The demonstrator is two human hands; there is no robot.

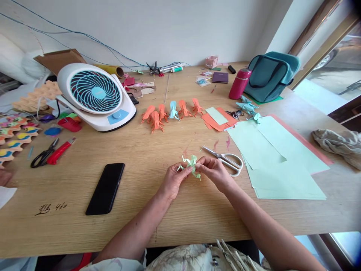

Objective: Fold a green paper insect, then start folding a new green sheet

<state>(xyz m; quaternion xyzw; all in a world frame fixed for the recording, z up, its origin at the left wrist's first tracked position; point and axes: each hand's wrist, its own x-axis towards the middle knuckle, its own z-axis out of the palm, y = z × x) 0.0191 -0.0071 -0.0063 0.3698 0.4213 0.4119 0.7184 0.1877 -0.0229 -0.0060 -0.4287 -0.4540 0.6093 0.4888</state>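
Note:
Between my two hands is a pale green folded paper figure (193, 162) with several thin, leg-like points, held just above the wooden table. My left hand (176, 177) pinches its left side, thumb on top. On the other side, my right hand (213, 171) grips it between thumb and fingertips. White-handled scissors (232, 162) lie right beside my right hand, blades pointing up and left. Farther back stand several orange folded paper figures (155, 121) in a loose row, with one light blue paper figure (173, 110) among them. My fingers cover part of the green figure.
Large pale green sheets (287, 180) lie at the right, with orange paper pieces (225, 122) behind. A black phone (105, 188) lies left of my arms. Beyond are a white fan (96, 94), black-handled scissors (43, 156), a red cutter (60, 151), a pink bottle (239, 84) and a teal bag (266, 77).

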